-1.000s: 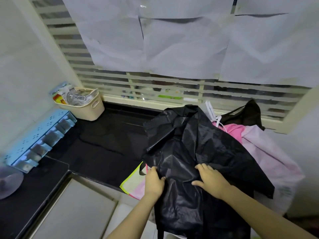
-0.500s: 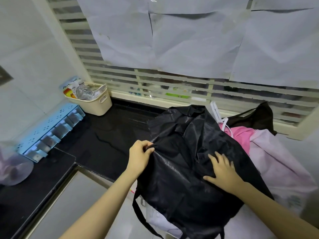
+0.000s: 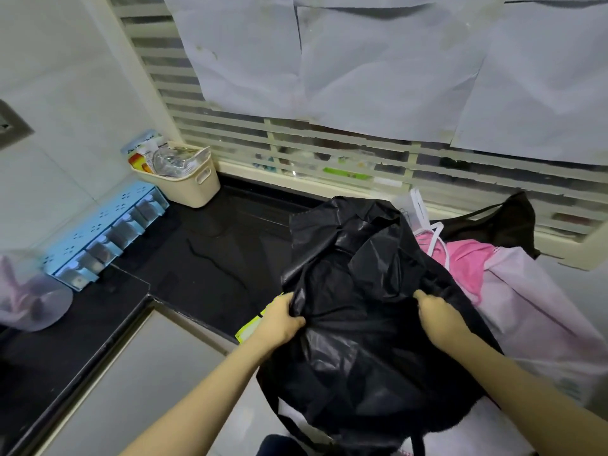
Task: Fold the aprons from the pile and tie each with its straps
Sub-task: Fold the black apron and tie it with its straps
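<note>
Black apron lies crumpled at the right end of the black countertop, partly over the pink and white pile at that same end. Left hand grips a bunched fold at the apron's left edge; right hand grips a fold on its right side. Cream basket stands at the countertop's far left corner.

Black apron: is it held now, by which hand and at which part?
Both hands hold the black apron: the left hand bunches fabric at its left side, the right hand at its right side.
</note>
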`<state>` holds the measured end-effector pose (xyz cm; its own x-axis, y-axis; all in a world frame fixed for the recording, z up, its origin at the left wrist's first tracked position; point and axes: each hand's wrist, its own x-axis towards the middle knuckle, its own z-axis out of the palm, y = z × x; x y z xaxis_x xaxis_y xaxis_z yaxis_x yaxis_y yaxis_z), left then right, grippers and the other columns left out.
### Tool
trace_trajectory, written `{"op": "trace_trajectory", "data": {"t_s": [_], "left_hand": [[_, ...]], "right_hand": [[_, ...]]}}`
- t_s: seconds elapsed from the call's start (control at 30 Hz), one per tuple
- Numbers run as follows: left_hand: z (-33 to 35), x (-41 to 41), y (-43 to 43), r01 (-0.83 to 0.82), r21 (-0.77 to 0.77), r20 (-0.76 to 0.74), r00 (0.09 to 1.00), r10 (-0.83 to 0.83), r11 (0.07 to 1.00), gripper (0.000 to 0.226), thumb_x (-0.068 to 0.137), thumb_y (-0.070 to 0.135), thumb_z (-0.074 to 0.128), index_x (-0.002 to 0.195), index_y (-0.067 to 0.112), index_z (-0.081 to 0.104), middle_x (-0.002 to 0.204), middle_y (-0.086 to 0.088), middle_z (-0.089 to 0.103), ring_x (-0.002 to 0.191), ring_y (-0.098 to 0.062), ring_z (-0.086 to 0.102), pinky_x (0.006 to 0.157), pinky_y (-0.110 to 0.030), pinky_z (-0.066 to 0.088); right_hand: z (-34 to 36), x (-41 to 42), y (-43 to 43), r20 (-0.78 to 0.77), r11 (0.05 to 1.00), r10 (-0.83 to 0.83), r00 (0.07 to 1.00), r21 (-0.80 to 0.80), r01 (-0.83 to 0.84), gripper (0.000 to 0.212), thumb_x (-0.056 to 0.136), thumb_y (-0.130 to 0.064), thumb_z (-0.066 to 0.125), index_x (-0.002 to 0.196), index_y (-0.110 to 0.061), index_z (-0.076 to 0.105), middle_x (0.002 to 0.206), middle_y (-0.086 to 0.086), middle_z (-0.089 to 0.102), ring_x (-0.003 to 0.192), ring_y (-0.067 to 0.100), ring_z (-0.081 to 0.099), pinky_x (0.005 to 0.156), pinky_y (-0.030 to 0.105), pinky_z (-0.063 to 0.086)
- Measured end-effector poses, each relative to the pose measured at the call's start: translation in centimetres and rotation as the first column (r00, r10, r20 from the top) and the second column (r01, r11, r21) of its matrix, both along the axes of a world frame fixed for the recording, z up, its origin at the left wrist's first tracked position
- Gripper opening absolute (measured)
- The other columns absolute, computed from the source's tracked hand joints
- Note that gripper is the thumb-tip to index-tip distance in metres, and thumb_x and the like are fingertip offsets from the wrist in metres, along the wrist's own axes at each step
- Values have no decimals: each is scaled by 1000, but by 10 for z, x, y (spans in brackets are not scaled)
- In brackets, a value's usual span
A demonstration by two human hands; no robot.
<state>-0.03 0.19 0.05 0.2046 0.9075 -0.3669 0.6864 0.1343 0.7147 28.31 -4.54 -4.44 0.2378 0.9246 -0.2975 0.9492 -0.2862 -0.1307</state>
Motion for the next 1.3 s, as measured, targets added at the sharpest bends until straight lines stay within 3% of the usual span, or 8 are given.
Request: {"op": "trace_trajectory", "data": {"t_s": [0.27, 0.47, 0.6, 0.73, 0.8, 0.9, 1.07, 1.3], "left_hand": [[52, -82, 77, 57, 427, -371, 921, 118, 902, 48, 76, -8, 52, 121, 6, 60, 118, -20, 64, 112, -38, 58, 90, -39, 45], [103, -109, 146, -82, 699, -235, 912, 336, 710, 31, 77, -14, 45, 102, -3, 61, 105, -27, 62, 101, -42, 56, 83, -41, 42], [102, -105, 178, 3, 617, -292, 929, 226, 787, 33, 79, -9, 52, 111, -5, 47, 115, -29, 47, 104, -44, 48, 86, -46, 39], [70, -102, 170, 327, 529, -694, 697, 179, 783, 82, 62, -6, 66, 137, 4, 34, 135, -29, 34, 125, -46, 34, 106, -59, 24], [55, -90, 145, 455, 611, -629, 776, 48, 648, 68, 59, -1, 72, 123, 9, 49, 116, -21, 52, 104, -41, 52, 88, -50, 43], [47, -61, 91, 424, 331, -330, 889, -317, 843, 17, 88, 34, 59, 100, 22, 57, 99, -1, 63, 93, -24, 61, 80, -36, 48], [39, -28, 55, 445, -260, 44, 892, -450, 857, 66, 75, 70, 57, 118, 24, 36, 117, 5, 58, 102, -14, 58, 85, -31, 50], [26, -31, 78, 196, 101, 26, 980, -200, 975, 50, 86, 11, 55, 134, 12, 39, 117, -9, 63, 106, -27, 61, 86, -38, 50]], "right_hand": [[21, 4, 11, -303, 928, -275, 912, 165, 335, 20, 94, -1, 39, 113, -7, 43, 91, 21, 55, 82, 31, 55, 70, 34, 37], [36, -46, 6, -362, 886, -204, 910, 328, 329, 22, 87, -2, 53, 108, 3, 49, 76, 26, 60, 73, 45, 61, 59, 37, 37], [41, -87, 12, -338, 981, -42, 940, 164, 102, 16, 89, -25, 55, 102, -20, 49, 92, 2, 63, 90, 26, 63, 72, 32, 42], [51, -117, 31, -293, 994, 40, 955, 108, -9, 17, 90, -43, 54, 95, -28, 47, 94, -8, 60, 91, 13, 58, 68, 23, 37], [60, -129, 45, -319, 994, 22, 948, 109, 13, 16, 93, -42, 50, 89, -27, 45, 86, -5, 62, 83, 15, 59, 64, 23, 35], [71, -147, 68, -437, 989, -17, 899, 122, 78, 17, 97, -31, 47, 89, -17, 53, 79, 2, 60, 81, 22, 61, 67, 30, 41], [86, -175, 101, -600, 958, -141, 788, 118, 261, 21, 99, -18, 41, 110, -7, 54, 101, 11, 63, 96, 27, 60, 82, 33, 45], [114, -181, 112, -858, 976, -73, 509, 44, 214, 26, 98, -11, 44, 124, -16, 43, 112, -12, 55, 110, 9, 54, 94, 20, 44]]}}
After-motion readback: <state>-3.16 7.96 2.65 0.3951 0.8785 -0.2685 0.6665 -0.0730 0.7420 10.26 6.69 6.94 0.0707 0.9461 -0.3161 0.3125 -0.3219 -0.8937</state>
